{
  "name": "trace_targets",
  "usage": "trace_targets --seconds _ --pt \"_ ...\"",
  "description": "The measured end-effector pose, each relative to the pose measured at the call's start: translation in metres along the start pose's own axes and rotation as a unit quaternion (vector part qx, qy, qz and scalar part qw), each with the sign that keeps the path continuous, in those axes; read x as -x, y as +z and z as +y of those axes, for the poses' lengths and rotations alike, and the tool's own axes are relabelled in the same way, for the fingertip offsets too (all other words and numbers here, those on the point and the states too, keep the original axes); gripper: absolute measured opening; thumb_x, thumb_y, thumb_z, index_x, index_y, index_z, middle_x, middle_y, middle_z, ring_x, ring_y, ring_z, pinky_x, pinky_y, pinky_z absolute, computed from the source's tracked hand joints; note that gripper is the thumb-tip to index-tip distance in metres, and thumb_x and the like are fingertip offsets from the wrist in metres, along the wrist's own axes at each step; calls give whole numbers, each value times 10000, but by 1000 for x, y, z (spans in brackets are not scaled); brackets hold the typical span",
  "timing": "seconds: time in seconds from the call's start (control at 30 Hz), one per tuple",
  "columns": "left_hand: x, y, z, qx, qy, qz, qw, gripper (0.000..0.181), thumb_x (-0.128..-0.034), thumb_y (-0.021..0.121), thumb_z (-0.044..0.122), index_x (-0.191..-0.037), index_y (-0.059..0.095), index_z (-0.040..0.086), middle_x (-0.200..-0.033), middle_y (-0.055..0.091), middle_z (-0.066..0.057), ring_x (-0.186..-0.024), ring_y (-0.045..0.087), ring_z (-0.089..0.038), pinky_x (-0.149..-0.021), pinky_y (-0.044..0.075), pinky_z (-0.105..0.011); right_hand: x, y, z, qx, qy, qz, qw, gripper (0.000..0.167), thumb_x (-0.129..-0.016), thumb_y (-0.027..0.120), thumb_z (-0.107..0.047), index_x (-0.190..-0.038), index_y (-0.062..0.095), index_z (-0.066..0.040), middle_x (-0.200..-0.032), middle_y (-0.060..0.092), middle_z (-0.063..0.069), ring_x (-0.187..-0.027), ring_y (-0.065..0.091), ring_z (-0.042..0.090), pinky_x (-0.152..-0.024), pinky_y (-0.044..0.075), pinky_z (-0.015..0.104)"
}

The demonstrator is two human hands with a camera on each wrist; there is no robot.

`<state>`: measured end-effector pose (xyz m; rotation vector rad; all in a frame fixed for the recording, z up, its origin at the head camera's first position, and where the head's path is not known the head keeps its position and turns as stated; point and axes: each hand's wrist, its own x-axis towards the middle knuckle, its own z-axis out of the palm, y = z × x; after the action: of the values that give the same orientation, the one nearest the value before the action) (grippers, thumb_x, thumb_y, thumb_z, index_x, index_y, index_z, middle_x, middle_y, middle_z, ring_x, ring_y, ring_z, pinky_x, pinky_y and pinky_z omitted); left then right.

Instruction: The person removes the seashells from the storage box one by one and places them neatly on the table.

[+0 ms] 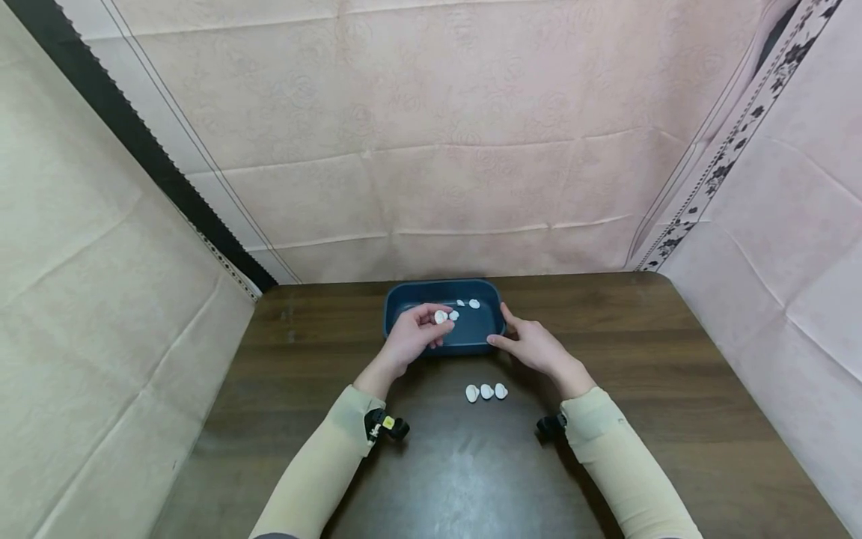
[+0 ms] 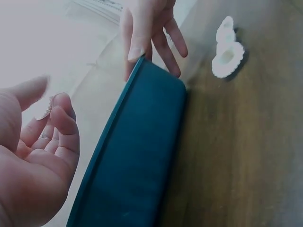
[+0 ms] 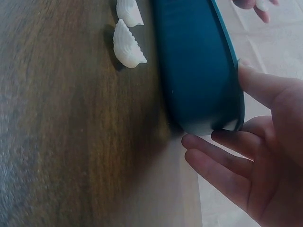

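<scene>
Blue tray [image 1: 474, 327] set on the wooden bench [image 1: 310, 359], near its far edge; clock read from the tray's middle, twelve pointing away from the person. Right hand [image 1: 537, 346] at the tray's corner, between three and four o'clock: thumb on the near rim, other fingers spread around the end wall, so the corner sits pinched between. Likely a steadying hold, against sliding. Left hand [image 1: 411, 333] over the rim at eight o'clock, thumb and forefinger together on a white shell [image 1: 441, 317] above the tray's middle, remaining fingers loosely curled; a light fingertip grip probably suits so small and ridged a piece. Another shell [image 1: 454, 315] shows just beside it; cannot tell whether held or lying below. Two shells [image 1: 474, 304] lie inside, at one and two o'clock. Row of three shells [image 1: 487, 391] on the bench at five o'clock, just beside one another, perhaps lined up for easy reach.
</scene>
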<state>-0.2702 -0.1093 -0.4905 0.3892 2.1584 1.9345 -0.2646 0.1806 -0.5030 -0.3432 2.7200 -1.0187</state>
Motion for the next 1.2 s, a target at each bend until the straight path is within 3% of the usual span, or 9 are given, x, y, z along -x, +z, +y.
trace_targets --seconds 0.1,0.17,0.33,0.53,0.83,1.07,1.2 --pt "7 2 -1 -154 69 -41 9998 364 -977 820 218 -1313 734 107 -1027 724 -90 -793 666 -240 -739 584 -298 0 0 0 -21 8 -1 10000 914 -1041 648 -543 -1721 182 -148 -1651 417 208 -1471 482 404 -1164 394 622" --pt "12 4 -2 -236 108 -61 9996 362 -980 815 195 -1317 732 93 -1010 726 -82 -788 673 -251 -736 588 -299 0 1 0 -17 9 5 10000 917 -1040 644 -554 -1721 181 -151 -1652 415 209 -1470 482 406 -1162 395 622" --pt "23 6 -6 -258 131 -92 9995 357 -1008 775 163 -1347 722 62 -1080 744 -194 -825 700 -373 -734 594 -294 0 1 0 0 1 4 10000 917 -1041 640 -558 -1721 181 -148 -1651 415 213 -1467 486 407 -1158 402 621" --pt "37 9 -11 -198 -66 -237 9995 418 -1023 739 106 -1429 671 33 -1110 710 -326 -890 677 -513 -730 581 -267 0 1 0 -15 37 -2 10000 902 -1048 646 -525 -1720 182 -142 -1655 408 211 -1479 470 407 -1166 391 621" --pt "47 13 -18 -133 -78 -168 9997 422 -1021 723 53 -1429 641 -16 -1091 692 -334 -791 720 -334 -713 582 -261 0 0 0 -20 65 -24 10000 905 -1048 646 -526 -1719 179 -137 -1659 400 214 -1486 457 415 -1163 386 633" --pt "49 12 -26 -299 -8 -38 9995 423 -1020 738 81 -1418 619 6 -981 716 -121 -750 732 -256 -704 604 -311 -1 1 2 11 41 6 10000 902 -1052 643 -521 -1718 178 -128 -1643 419 228 -1471 476 416 -1159 393 629" --pt "53 13 -27 -450 49 -82 9989 415 -1017 740 82 -1395 585 10 -995 716 -82 -755 737 -264 -698 609 -341 -2 1 2 24 25 -11 10000 911 -1049 642 -533 -1720 172 -133 -1647 415 227 -1469 479 415 -1157 397 628"
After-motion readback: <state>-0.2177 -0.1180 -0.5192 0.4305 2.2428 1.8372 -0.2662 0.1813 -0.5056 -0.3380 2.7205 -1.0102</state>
